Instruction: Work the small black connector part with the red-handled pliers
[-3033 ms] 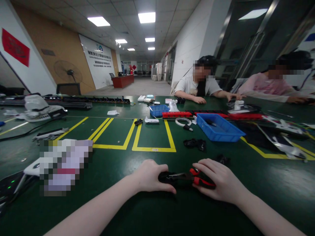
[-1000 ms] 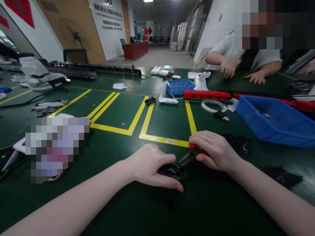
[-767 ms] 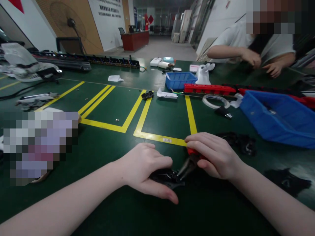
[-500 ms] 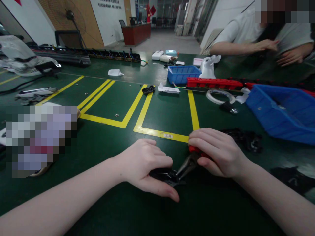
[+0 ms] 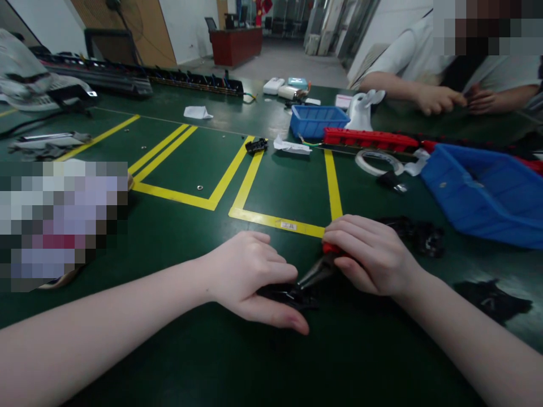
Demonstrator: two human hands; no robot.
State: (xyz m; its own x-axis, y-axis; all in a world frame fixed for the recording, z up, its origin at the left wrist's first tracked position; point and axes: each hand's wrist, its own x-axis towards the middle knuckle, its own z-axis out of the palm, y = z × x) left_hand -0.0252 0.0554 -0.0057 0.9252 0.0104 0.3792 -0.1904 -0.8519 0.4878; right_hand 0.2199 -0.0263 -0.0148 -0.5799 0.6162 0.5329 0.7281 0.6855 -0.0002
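Note:
My left hand (image 5: 257, 282) grips a glossy black part (image 5: 288, 295) low over the green table (image 5: 203, 350), thumb along its near side. My right hand (image 5: 369, 254) is closed round the red handles of pliers (image 5: 318, 271). The pliers' metal jaws point down and left, with their tips at the top of the black part. Whether the tips grip it I cannot tell. Just beyond my right hand lie several black parts (image 5: 426, 237), and another black piece (image 5: 494, 299) is at the right.
Blue bins (image 5: 487, 198) (image 5: 318, 121), a tape roll (image 5: 377, 164) and a red strip (image 5: 369, 139) stand beyond my right hand. A small black part (image 5: 257, 146) rests near yellow tape lines. Across the table sits a person (image 5: 411, 79).
The pliers have tilted flatter, their tips shifting slightly left on the black part. The view has shifted a little. The other person's hands have come together.

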